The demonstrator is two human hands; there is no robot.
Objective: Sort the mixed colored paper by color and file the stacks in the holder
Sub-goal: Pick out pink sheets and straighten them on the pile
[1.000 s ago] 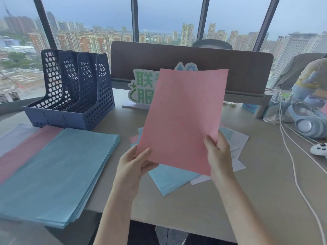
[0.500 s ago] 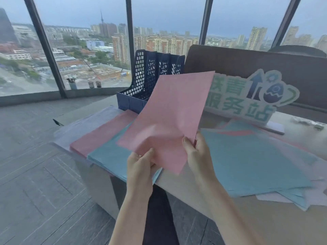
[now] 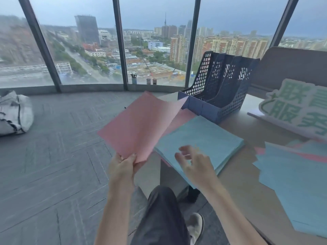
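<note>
Pink sheet (image 3: 141, 128) pinched at its corner by left hand (image 3: 122, 167), heading for pink pile (image 3: 184, 117) | right hand (image 3: 192, 160) hovering empty, fingers loosely spread, over blue stack (image 3: 203, 138) | holder (image 3: 217, 89) awaiting

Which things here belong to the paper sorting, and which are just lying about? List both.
Belongs to the job:
- pink sheet, pinched in the left hand
- right hand, open above the blue stack
- pink stack under it
- unsorted pile
- blue file holder

Lying about:
- green-lettered sign
- white bag on the floor
- cups on the window ledge
</note>
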